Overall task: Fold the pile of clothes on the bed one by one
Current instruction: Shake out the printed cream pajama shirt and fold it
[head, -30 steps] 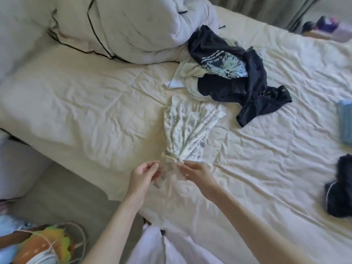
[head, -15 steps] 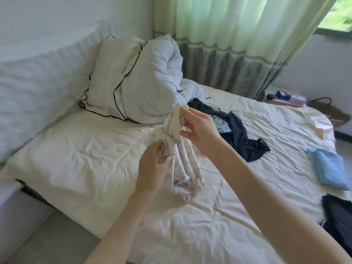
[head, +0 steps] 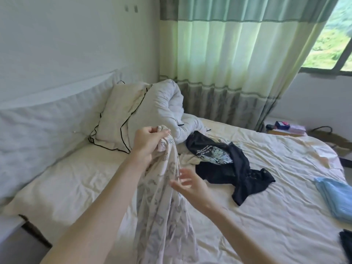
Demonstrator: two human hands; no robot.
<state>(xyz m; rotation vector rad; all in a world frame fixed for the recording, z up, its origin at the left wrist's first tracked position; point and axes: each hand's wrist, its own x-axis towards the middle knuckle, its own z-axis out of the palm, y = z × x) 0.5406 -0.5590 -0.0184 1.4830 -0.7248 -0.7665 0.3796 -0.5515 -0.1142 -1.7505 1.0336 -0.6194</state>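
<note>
You hold the patterned garment (head: 163, 197) up over the bed (head: 266, 216).
Your left hand (head: 147, 142) grips its top edge; your right hand (head: 188, 182), fingers spread, touches its side. The dark clothes pile (head: 224, 164) lies beyond.

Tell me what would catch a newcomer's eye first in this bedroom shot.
The left hand grips a pale patterned garment lifted mid-frame, with the right hand open beside it. Behind them a dark printed shirt lies crumpled on the cream bed.
</note>
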